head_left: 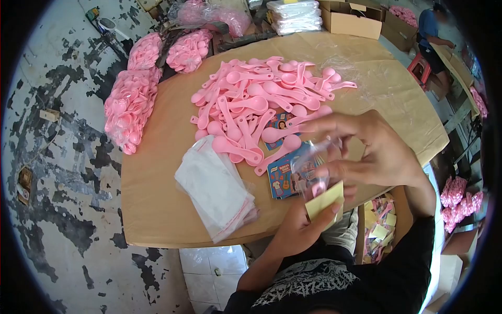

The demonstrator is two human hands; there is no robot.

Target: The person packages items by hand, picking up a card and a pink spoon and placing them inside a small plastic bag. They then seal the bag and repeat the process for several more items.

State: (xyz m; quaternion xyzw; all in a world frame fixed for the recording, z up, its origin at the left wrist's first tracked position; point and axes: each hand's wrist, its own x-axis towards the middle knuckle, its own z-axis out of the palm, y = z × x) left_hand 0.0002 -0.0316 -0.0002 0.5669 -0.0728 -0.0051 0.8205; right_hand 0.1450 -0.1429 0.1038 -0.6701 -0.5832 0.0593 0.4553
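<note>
My left hand (303,227) is closed on a small clear plastic bag (308,163), with a yellow card (325,205) at its lower end and something pink inside. Around the bag's upper part curves my right hand (374,149), thumb and fingers apart; whether they touch the film is hard to tell. Just beyond lies a stack of blue printed cards (282,180), with another blue card (278,125) farther back, partly under pink spoons. The large heap of pink measuring spoons (256,99) spreads behind. Left of the cards sit flat clear plastic bags (214,186).
The brown-covered table (157,209) has a curved edge. Bagged pink spoons (130,110) line its left side. Behind stand stacked white packets (295,15) and a cardboard box (353,18). A carton of filled packets (379,225) is by my right side. Another person (434,42) sits far right.
</note>
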